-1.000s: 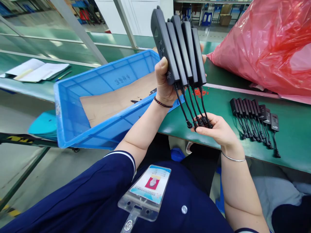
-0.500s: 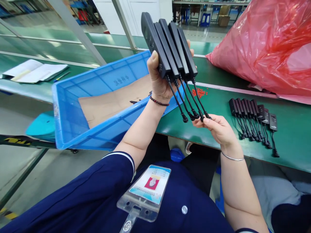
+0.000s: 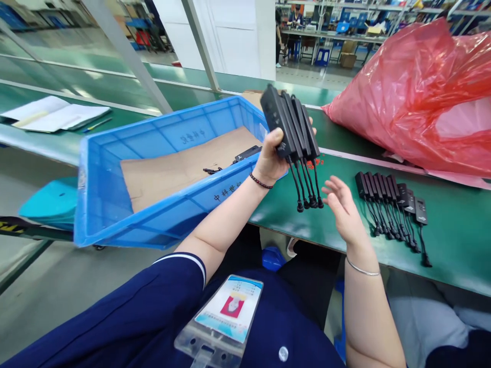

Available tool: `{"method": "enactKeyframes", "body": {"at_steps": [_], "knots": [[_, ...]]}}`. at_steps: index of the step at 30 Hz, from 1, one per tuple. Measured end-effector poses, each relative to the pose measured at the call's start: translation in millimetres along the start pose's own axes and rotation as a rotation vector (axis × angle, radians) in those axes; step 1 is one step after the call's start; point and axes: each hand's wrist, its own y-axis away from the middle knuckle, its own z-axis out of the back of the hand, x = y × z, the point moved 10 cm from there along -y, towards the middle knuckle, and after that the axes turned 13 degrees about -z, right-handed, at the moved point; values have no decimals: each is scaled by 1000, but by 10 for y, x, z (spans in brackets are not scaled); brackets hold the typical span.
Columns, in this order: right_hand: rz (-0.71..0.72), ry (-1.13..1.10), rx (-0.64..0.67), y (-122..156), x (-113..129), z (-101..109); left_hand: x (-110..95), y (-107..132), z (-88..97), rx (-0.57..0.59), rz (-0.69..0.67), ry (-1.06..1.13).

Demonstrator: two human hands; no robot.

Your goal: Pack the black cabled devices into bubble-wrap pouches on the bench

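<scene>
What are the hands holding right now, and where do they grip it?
The left hand grips a bunch of black devices by their lower ends, just above the cables. The right hand is open and holds nothing.

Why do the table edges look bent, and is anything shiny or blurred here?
Head view: the wide lens bows the green table and the blue crate; overhead light glares on the red plastic bag; the open right hand looks slightly soft, the black units gripped in the left hand sharp.
</scene>
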Motion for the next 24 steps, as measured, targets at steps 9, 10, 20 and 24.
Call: {"method": "enactKeyframes", "body": {"at_steps": [9,10,20,24], "knots": [[222,597,-439,-213,471,-5,1158,467,-131,-97,247,191],[192,606,-474,-238,408,50,1273,510,-176,-113,314,250],[-196,971,-623,-580,-353,623,2036,517,80,-146,594,-250],[-246,1121,-558,-571,-668,636,1955,282,132,-134,554,-453]]}}
